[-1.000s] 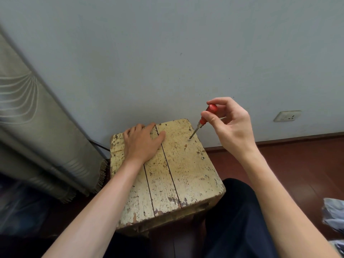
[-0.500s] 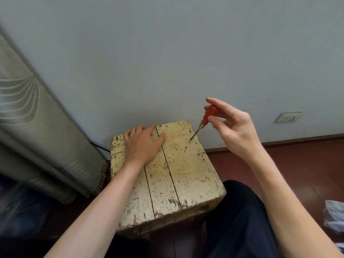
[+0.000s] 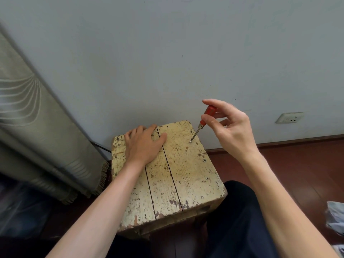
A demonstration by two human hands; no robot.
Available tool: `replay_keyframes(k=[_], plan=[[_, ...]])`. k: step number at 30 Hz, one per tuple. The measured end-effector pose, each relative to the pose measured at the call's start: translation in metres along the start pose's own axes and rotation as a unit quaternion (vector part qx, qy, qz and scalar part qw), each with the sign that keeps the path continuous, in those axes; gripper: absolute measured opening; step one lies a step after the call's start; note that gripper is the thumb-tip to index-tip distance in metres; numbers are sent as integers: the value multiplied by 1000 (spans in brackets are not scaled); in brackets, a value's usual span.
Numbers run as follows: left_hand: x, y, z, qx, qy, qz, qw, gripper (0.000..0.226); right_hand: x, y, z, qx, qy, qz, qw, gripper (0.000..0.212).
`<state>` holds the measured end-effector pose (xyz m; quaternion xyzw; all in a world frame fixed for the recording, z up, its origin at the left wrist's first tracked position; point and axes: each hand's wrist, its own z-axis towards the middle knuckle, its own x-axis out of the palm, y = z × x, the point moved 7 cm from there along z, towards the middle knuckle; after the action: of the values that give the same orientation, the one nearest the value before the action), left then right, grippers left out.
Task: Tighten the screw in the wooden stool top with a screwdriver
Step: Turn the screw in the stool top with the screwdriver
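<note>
view: head, the only one
right hand (image 3: pixel 232 131): pinches the red-handled slim-shaft screwdriver (image 3: pixel 202 125); index tip on the handle's top end, thumb low near the collar, other fingers loosely spread behind
left hand (image 3: pixel 144 144): flat, fingers straight, pressing on the worn cream-painted wooden stool top (image 3: pixel 186 174) at about 11 o'clock of the top
small metal screw (image 3: pixel 190 141): at about 1 o'clock of the top, on the right plank near its far right edge
tool tip: on the screw head; shaft leans up toward 1 o'clock
change, right hand: a second ago thumb and index were curled round the handle's top; now the fingers are stretched along it and more red shows
change, tip: same spot on the screw throughout
change, left hand: none, same bracing place
meaning: looks like a finger roll or regrip between turns, so tightening is under way, not finished
screw depth: too small to tell if flush
risk: light fingertip hold plus slanted shaft, so the tip could skip out of the head
two other screw heads (image 3: pixel 204 160): same plank, toward 3 o'clock, untouched
grey fringed curtain (image 3: pixel 37 127): 9 o'clock of frame
white wall socket (image 3: pixel 289 117): 3 o'clock of frame, low on the pale grey wall (image 3: pixel 167 53)
</note>
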<state>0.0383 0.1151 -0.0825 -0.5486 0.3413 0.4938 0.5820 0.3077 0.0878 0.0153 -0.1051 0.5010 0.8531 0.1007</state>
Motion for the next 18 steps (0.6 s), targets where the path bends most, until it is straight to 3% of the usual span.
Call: replay_keyframes(k=[6, 13, 18], plan=[[0, 0, 0, -3, 3, -1, 1000, 71, 3, -3, 1, 8, 78, 82, 994, 52], [1, 1, 0, -5, 9, -4, 1000, 72, 1, -3, 2, 10, 2, 28, 1000, 34], [2, 1, 0, -6, 14, -6, 1000, 73, 6, -1, 2, 1, -12, 36, 999, 40]])
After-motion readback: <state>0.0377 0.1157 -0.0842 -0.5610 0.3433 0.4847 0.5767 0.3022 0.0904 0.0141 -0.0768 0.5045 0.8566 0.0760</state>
